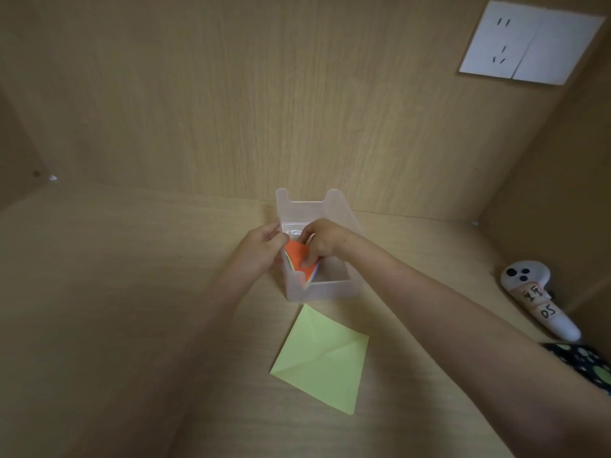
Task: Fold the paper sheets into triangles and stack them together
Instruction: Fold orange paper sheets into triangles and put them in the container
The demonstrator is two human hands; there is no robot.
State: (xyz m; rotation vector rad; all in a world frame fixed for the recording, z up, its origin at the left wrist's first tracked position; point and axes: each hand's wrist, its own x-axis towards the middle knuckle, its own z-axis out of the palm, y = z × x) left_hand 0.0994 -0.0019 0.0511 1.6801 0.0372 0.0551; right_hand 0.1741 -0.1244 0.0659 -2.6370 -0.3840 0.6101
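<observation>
A clear plastic box point(334, 287) stands on the wooden desk, in the middle of the view. Leaning inside it is a stack of coloured paper sheets with an orange sheet point(297, 256) in front. My right hand point(322, 241) reaches into the box and pinches the orange sheet between thumb and fingers. At the box's left wall, my left hand point(261, 247) has its fingertips touching the top edge of the stack. A light green square sheet point(322, 358) with diagonal creases lies flat on the desk just in front of the box.
A white handheld controller point(539, 299) with handwritten labels lies at the right, near the side wall. A white wall socket point(529, 43) sits high on the back panel. Wooden walls enclose the desk at the back and both sides.
</observation>
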